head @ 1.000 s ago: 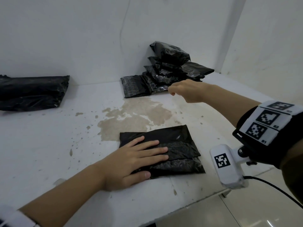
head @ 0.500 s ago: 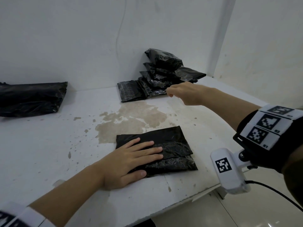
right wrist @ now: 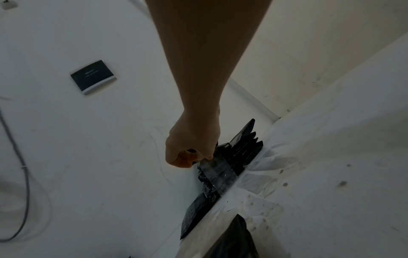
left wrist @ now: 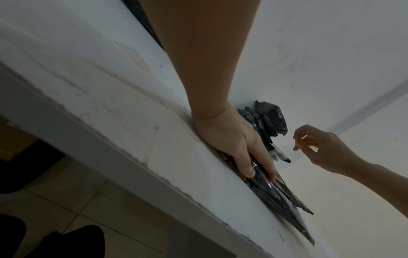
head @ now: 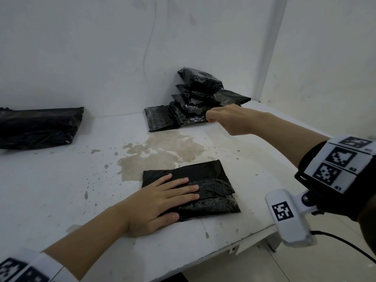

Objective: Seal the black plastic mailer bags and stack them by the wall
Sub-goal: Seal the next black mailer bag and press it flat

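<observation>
A flat black mailer bag lies near the table's front edge, its flap folded over. My left hand presses flat on its left half with straight fingers; the left wrist view shows the same hand on the bag. My right hand is stretched out to the foot of the stack of black mailers by the wall. Its curled fingers pinch a clear plastic strip in front of the stack. That strip hangs from the right hand.
A large black bag lies against the wall at the far left. A brown stain marks the white table between the near bag and the stack. A side wall closes the right end. Floor tiles show below the front edge.
My right hand has edged slightly closer to the stack by the wall, its fingers still curled. The left hand has stayed flat on the near bag.
</observation>
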Action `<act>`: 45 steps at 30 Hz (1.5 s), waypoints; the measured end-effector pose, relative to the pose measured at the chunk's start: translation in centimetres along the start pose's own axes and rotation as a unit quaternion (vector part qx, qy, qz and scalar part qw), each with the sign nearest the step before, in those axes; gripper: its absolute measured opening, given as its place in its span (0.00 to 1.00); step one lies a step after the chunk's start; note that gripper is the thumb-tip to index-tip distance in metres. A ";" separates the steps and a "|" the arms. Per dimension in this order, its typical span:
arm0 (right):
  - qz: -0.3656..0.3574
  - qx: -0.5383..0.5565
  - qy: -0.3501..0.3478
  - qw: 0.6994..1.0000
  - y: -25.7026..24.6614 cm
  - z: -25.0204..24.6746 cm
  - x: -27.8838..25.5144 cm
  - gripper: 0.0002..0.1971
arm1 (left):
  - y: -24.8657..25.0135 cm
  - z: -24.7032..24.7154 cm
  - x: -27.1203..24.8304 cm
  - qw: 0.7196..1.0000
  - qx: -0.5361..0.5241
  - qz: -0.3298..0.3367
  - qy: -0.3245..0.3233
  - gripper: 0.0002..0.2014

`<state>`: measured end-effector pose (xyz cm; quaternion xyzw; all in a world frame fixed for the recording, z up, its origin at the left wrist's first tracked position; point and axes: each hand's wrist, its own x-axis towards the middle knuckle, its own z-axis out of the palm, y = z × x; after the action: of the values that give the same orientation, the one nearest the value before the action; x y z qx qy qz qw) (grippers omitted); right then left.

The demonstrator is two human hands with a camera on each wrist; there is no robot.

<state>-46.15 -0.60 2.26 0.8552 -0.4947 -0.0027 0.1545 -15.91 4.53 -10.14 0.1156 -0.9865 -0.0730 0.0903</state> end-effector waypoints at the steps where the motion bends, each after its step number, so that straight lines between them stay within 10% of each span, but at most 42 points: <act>1: -0.001 0.002 -0.001 1.000 -0.1 0.0 -0.3 0.20 | 0.0 0.0 0.0 1.000 0.003 0.001 -0.002 0.26; 45: 0.011 0.109 0.145 0.983 3.9 6.1 8.8 0.15 | -1.1 1.0 0.0 0.991 0.128 0.027 0.004 0.25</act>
<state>-45.94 -11.43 -1.18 0.8529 -0.4735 0.1769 0.1308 -15.92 3.62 -11.27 0.1002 -0.9900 0.0568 0.0809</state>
